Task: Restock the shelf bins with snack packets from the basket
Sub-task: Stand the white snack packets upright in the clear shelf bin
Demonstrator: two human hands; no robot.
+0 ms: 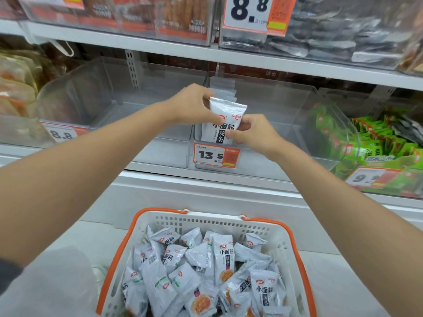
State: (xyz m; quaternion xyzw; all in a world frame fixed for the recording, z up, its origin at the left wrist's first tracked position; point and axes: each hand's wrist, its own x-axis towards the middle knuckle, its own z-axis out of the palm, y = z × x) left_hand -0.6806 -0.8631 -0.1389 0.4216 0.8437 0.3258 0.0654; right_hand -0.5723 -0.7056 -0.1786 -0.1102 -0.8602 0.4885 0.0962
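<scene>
The white packet (226,110) reads "小面筋 辣条" and "乐享装"; the price tag (216,155) just below it shows "13.5". Above the packet a large card (248,12) reads "8.8", a blurred tag (63,133) to its left "8.8", and a green-bin tag (366,178) to its right "9." then blur. Basket packets (223,256) well below repeat "小面筋".
</scene>
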